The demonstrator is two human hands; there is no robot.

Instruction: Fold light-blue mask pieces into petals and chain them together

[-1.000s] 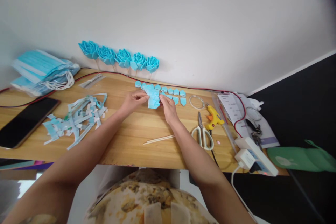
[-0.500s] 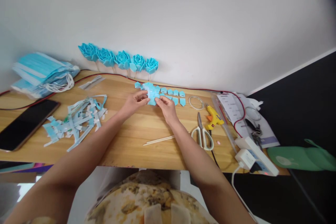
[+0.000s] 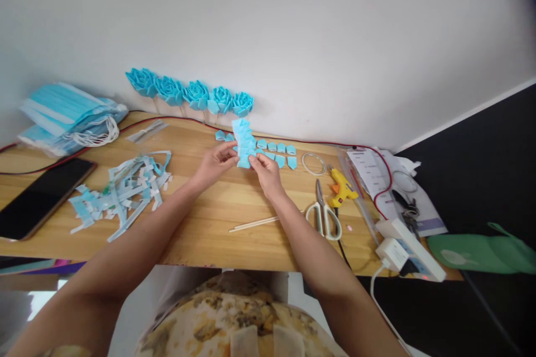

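Both my hands pinch a light blue pleated fabric strip over the middle of the table. My left hand grips its left edge between thumb and fingers. On the lower right edge, my right hand is closed with thumb and fingertips. The strip stands up from the hands, its pleated layers overlapping. Behind and beside it lie several small folded blue petals in rows, some hidden by the strip and my right hand. Several blue fabric roses on thin sticks lean against the wall.
Face masks, fabric scraps and a phone lie to the left. Thin sticks, scissors, a wire coil, a yellow glue gun and a power strip are to the right. A red cable runs along the wall.
The pleated strip has swung upright and now shows its length and stacked folds, where before it lay bunched between the hands. Both hands stay almost in the same place.
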